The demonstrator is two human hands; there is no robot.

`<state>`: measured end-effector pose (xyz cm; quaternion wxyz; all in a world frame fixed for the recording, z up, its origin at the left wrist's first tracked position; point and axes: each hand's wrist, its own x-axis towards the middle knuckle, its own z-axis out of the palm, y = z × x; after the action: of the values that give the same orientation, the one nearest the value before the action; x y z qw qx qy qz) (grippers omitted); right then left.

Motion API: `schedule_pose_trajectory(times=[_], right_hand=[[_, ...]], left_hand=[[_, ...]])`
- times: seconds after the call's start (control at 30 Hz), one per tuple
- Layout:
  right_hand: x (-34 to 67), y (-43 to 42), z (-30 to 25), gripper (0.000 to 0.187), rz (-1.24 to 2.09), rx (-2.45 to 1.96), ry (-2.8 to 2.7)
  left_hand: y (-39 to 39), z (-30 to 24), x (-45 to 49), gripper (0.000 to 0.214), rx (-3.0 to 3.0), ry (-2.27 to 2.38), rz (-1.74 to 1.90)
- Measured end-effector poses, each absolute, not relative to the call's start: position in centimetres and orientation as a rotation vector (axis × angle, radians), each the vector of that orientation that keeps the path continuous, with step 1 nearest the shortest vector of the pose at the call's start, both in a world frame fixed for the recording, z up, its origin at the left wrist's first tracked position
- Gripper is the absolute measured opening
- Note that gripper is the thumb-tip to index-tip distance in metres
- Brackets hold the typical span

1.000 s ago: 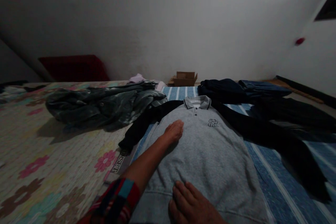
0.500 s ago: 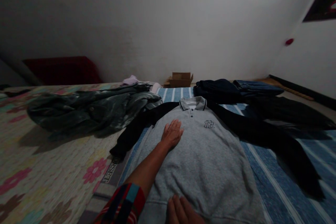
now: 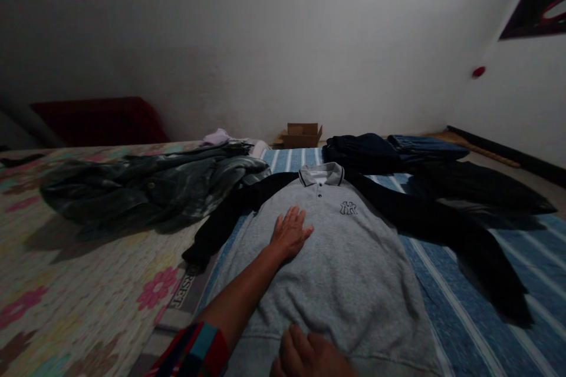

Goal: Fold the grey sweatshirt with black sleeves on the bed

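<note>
A grey polo shirt (image 3: 336, 271) with black sleeves, a striped collar and a small chest emblem lies face up and spread out. My left hand (image 3: 290, 232) rests flat on the left side of its chest, fingers apart, the forearm in a plaid cuff reaching across the cloth. Low in the view, near the bottom of the shirt, is my right hand (image 3: 309, 356) with its fingers curled in. The frame's lower edge cuts that hand off, and whatever its fingers hold, if anything, is hidden.
A crumpled dark green garment (image 3: 154, 188) lies left on the floral bedding (image 3: 101, 271). Dark folded clothes (image 3: 362, 152) and a black garment (image 3: 477, 185) lie right on the blue striped sheet (image 3: 446, 283). A cardboard box (image 3: 303, 136) stands by the wall.
My left hand has slid slightly down the shirt and its fingers have spread. My right hand has curled its fingers, which were straighter before. The view has shifted slightly.
</note>
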<state>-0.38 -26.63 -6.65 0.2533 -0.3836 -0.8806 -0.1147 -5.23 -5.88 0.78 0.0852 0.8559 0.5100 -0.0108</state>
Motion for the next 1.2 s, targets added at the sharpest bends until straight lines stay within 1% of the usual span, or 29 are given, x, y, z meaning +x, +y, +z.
schedule_pose_trajectory(times=[0.2,0.47,0.6,0.7,0.8,0.9,1.03,1.2], right_hand=[[0.2,-26.1,-4.4,0.018,-0.263,-0.961,-2.553],[1.9,-26.5,-1.9,0.028,-0.221,-0.904,-2.526],[2.3,-26.3,-1.9,0.029,-0.238,-0.852,-2.504],[2.2,-26.3,-2.5,0.026,-0.263,-0.805,-2.496],[1.9,-26.5,-3.0,0.028,-0.257,-0.78,-2.476],[1.6,-26.7,-3.2,0.03,-0.276,-0.817,-2.433],[1.6,-26.5,-3.1,0.031,-0.273,-0.748,-2.392],[1.7,-26.5,-2.7,0.03,-0.236,-0.749,-2.406]], left_hand=[[-6.7,1.3,-5.3,0.07,2.536,1.483,-0.115],[-7.5,1.9,-4.4,0.072,2.508,1.425,-0.121],[-8.6,1.4,-3.5,0.076,2.551,1.302,-0.112],[-9.0,0.9,-3.4,0.076,2.582,1.31,-0.109],[-9.1,0.7,-3.4,0.074,2.589,1.322,-0.102],[-9.1,1.0,-3.5,0.073,2.58,1.319,-0.106],[-9.8,2.1,-2.9,0.072,2.558,1.312,-0.117],[-12.0,2.6,-1.4,0.074,2.597,1.077,-0.127]])
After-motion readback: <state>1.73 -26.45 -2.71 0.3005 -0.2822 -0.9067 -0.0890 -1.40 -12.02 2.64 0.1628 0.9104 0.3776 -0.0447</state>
